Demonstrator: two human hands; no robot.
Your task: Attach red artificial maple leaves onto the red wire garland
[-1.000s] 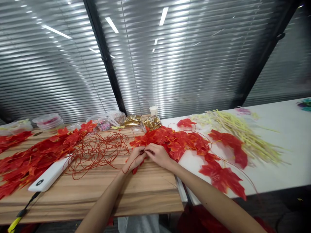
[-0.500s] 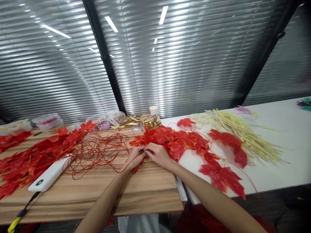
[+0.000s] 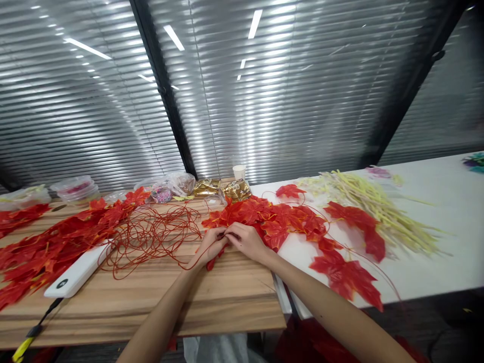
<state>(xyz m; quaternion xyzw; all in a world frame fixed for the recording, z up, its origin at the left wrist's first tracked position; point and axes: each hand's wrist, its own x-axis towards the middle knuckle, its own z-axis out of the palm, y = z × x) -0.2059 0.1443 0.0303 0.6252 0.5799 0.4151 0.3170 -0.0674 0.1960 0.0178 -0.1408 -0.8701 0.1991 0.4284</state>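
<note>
My left hand (image 3: 214,244) and my right hand (image 3: 245,239) meet above the front of a wooden board, fingertips pinched together. Just behind them lies a heap of red artificial maple leaves (image 3: 280,219), with a leaf tip poking out under the fingers. A thin red cord (image 3: 159,229) runs from a loose tangle on the left across my left wrist to the hands. What sits between the fingertips is too small and covered to make out; both hands are closed. More cord trails among the leaves to the right.
Left of the tangle lies a white power bank (image 3: 81,269) with a cable, beside a long pile of red leaves (image 3: 75,229). Gold packets (image 3: 236,190), a paper cup (image 3: 239,172) and plastic tubs (image 3: 75,188) line the back. Pale yellow stems (image 3: 381,212) lie on the white table (image 3: 449,227).
</note>
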